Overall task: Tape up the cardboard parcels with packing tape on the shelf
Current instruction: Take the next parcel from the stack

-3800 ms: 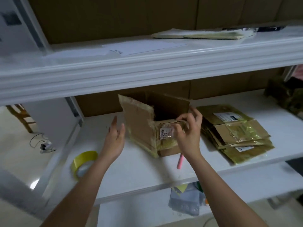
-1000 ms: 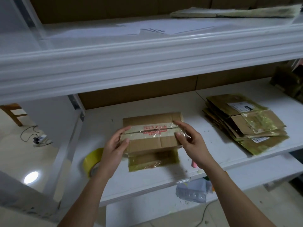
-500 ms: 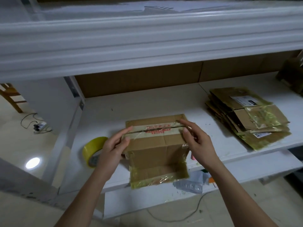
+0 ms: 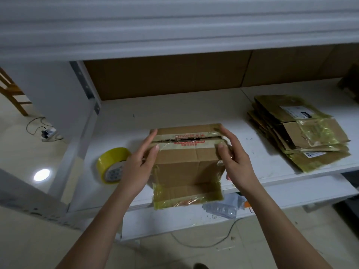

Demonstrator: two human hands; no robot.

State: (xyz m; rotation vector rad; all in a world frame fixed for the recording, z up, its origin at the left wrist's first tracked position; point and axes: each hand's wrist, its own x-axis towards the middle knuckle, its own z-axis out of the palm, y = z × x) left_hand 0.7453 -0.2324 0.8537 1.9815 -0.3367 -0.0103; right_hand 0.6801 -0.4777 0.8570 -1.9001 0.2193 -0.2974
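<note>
Standing on its edge near the shelf's [image 4: 174, 111] front left corner, a yellow roll of packing tape [image 4: 113, 165] sits just left of the person's left hand [image 4: 138, 164], partly hidden behind the wrist. That left hand lies along the left side of the cardboard parcel [image 4: 186, 162], fingers nearly straight and pressed flat against the box's upper left corner, the thumb bearing on the old tape strip there. The parcel rests at the shelf's front edge, between the two hands, with its two top flaps closed but a dark slit showing along the seam, crossed by wrinkled clear tape with red print. Its near side flap, edged in yellowish tape, hangs over the shelf's front edge. The right hand [image 4: 236, 158] holds the parcel's right end, thumb on top by the seam, fingers curved round the side. The hands are apart, the box filling the gap. Farther right, near the front edge, lies a stack of flattened cartons [image 4: 303, 133], well apart from the hands.
</note>
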